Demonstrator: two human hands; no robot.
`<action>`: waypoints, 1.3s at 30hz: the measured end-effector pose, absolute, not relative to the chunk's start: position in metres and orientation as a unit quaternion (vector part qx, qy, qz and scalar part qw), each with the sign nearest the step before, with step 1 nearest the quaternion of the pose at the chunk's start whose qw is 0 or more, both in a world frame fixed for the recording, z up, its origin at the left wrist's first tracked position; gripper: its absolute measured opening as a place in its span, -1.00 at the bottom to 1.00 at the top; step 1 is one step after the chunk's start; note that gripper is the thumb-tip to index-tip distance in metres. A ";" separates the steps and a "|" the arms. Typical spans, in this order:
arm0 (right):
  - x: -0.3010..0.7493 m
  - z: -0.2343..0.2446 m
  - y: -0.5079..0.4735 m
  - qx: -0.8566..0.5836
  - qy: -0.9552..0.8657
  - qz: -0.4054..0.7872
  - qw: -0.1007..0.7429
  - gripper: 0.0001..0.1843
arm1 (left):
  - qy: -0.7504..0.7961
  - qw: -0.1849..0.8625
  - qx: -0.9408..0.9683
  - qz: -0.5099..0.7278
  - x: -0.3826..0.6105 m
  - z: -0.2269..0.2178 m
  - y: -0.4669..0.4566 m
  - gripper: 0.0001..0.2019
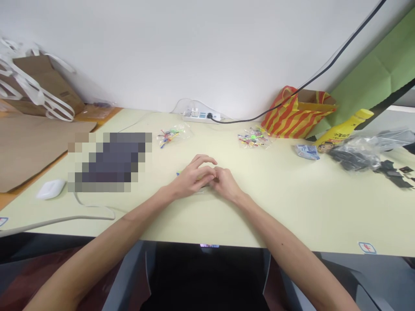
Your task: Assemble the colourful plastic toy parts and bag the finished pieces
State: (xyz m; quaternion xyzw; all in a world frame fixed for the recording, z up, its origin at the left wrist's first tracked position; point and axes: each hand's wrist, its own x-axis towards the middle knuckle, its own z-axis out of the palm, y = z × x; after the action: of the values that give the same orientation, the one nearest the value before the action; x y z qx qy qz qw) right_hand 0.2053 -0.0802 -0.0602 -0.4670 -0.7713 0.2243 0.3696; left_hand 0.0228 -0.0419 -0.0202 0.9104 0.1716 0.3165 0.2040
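Over the middle of the pale desk, my left hand point(196, 176) and my right hand point(225, 183) meet at the fingertips. My left fingers arch over and bend in toward the right thumb and forefinger. The right fingers are curled in a pinch. Whatever lies between them is too small and too covered to make out. A small blue tip point(178, 174) shows just left of my left hand. Under the hands, a thin, clear-looking edge point(201, 190) lies on the desk, mostly hidden.
Two clear bags of colourful small pieces point(175, 134) point(254, 138) lie farther back. A power strip point(201, 115) runs along the wall. Right stand a striped bag point(292, 114) and yellow bottle point(343, 129). Left are a pixelated dark block point(112, 160), white case point(51, 189) and cable point(65, 219).
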 end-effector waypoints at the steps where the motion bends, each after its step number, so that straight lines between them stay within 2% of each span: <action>1: 0.206 -0.058 -0.081 -0.473 -0.762 0.228 0.379 -0.78 | 0.181 0.219 0.901 0.327 0.022 -0.020 -0.039 -0.81; 5: 0.211 -0.054 -0.081 -0.452 -0.752 0.206 0.434 -0.81 | 0.269 0.277 0.854 0.349 0.014 -0.022 -0.024 -0.62; 9: 0.217 -0.056 -0.081 -0.447 -0.749 0.162 0.462 -0.86 | 0.312 0.348 0.856 0.222 0.006 -0.023 -0.015 -0.56; 11: 0.218 -0.055 -0.082 -0.455 -0.737 0.159 0.475 -0.82 | 0.315 0.384 0.849 0.179 0.006 -0.020 -0.017 -0.55; 14: 0.218 -0.049 -0.083 -0.458 -0.681 0.214 0.529 -0.76 | 0.322 0.442 0.817 0.183 0.008 -0.017 -0.021 -0.57; 17: 0.219 -0.040 -0.082 -0.445 -0.583 0.298 0.611 -0.56 | 0.326 0.478 0.783 0.226 0.010 -0.021 -0.020 -0.60; 20: 0.224 -0.035 -0.079 -0.438 -0.505 0.361 0.650 -0.59 | 0.337 0.492 0.748 0.291 0.012 -0.032 -0.014 -0.61; 24: 0.226 -0.038 -0.076 -0.436 -0.474 0.448 0.620 -0.53 | 0.363 0.489 0.701 0.371 0.015 -0.040 -0.009 -0.63; 28: 0.220 -0.046 -0.074 -0.471 -0.495 0.450 0.575 -0.49 | 0.384 0.481 0.678 0.403 0.016 -0.037 -0.011 -0.63; 32: 0.220 -0.048 -0.071 -0.482 -0.510 0.440 0.560 -0.63 | 0.371 0.510 0.670 0.392 0.014 -0.033 -0.013 -0.65; 39: 0.224 -0.044 -0.073 -0.472 -0.528 0.469 0.528 -0.63 | 0.313 0.587 0.664 0.343 0.012 -0.033 -0.015 -0.64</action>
State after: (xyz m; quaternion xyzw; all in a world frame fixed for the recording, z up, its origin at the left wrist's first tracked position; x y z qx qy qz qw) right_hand 0.2241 -0.0730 -0.0437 -0.4721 -0.5276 0.4687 0.5283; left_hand 0.0120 -0.0147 -0.0325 0.6638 0.3129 0.3428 0.5865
